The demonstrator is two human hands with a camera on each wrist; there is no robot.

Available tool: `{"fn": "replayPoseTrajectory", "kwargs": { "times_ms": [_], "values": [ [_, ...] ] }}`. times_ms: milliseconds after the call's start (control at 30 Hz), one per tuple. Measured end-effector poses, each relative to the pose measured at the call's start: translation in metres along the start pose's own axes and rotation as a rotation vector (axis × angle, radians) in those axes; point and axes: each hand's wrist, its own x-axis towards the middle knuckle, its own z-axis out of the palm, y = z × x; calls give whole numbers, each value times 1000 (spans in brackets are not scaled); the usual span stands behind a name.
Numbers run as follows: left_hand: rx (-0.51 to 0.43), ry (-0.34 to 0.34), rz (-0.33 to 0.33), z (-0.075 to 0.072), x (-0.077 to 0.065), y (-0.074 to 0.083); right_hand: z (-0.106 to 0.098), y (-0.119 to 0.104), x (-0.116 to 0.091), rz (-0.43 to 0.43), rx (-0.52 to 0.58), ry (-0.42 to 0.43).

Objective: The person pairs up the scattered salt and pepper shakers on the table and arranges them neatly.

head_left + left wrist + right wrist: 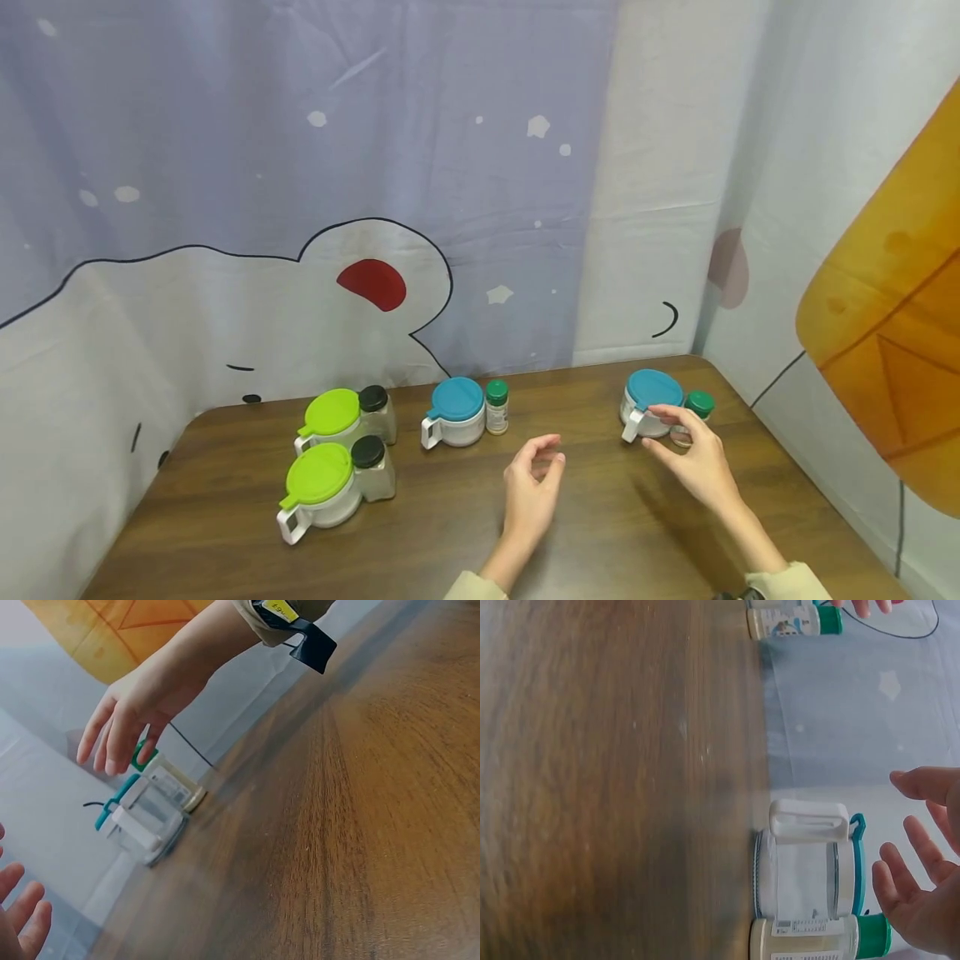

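Observation:
My right hand (pixel 702 467) hovers by the blue-lidded jar (pixel 655 390) at the table's far right, fingers spread and holding nothing. The right wrist view shows a gap between the fingers and that jar's blue lid (pixel 858 866). Against the jar stands a green-capped shaker bottle (pixel 701 404), partly hidden by the hand. My left hand (pixel 531 496) hangs over the middle of the table, fingers loosely bent, with nothing in it. Nearest to it are a second green-capped shaker bottle (pixel 497 408) and another blue-lidded jar (pixel 457 410) with a white handle.
Two green-lidded jars (pixel 318 473) with white handles stand on the left, one behind the other. Beside each is a black-capped glass bottle (pixel 373 468). The wooden table (pixel 420 542) meets a patterned curtain (pixel 517 208) at the back and right.

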Motion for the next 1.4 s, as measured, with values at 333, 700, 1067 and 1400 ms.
{"fn": "replayPoseTrajectory", "kwargs": {
  "times_ms": [333, 700, 1067, 1400],
  "values": [
    [12, -10, -43, 8, 9, -8, -7, 8, 6, 3, -28, 54],
    [-7, -90, -189, 21, 15, -8, -18, 18, 10, -1, -73, 101],
    [-8, -134, -190, 33, 23, -11, -28, 26, 19, -28, -100, 189],
    [-5, -141, -167, 42, 33, -13, -34, 33, 22, 17, -122, 196]
  ]
}}
